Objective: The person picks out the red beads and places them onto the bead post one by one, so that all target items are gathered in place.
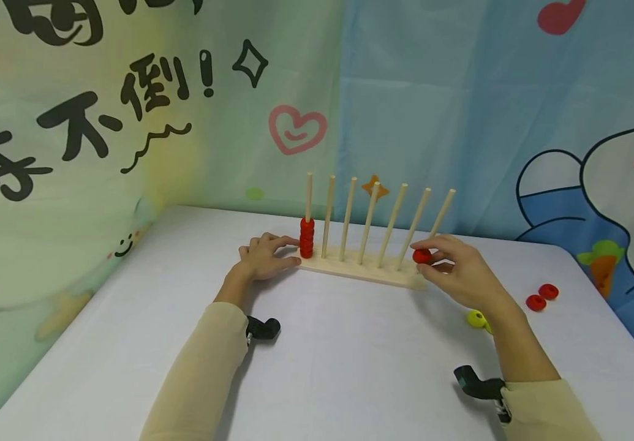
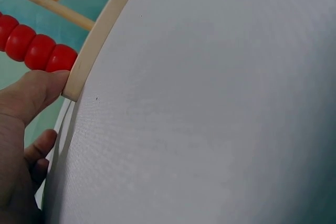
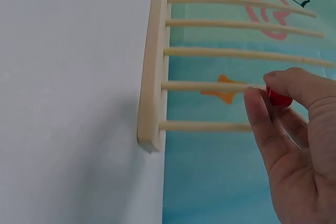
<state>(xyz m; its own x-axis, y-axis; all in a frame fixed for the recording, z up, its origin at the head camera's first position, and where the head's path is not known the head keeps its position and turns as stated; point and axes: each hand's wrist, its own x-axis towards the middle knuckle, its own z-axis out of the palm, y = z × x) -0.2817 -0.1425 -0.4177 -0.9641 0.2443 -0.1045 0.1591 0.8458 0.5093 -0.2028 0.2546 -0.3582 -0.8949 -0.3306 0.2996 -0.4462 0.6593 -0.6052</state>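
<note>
A pale wooden stand [image 1: 361, 273] with a row of upright pegs stands on the white table. Red beads [image 1: 307, 239] are stacked on its leftmost peg; the other pegs carry none. My left hand [image 1: 264, 257] holds the stand's left end, thumb at the front corner and index finger toward the back. In the left wrist view the thumb [image 2: 44, 85] lies against the base's end, beside the lowest bead. My right hand [image 1: 457, 269] pinches a red bead [image 3: 280, 98] between thumb and fingertips, in front of the pegs at the right end.
Two loose red beads [image 1: 536, 302] lie on the table to the right. Something yellow-green, bead-like [image 1: 476, 318], sits partly hidden behind my right forearm. A printed cloth backdrop [image 1: 427, 98] hangs directly behind the table.
</note>
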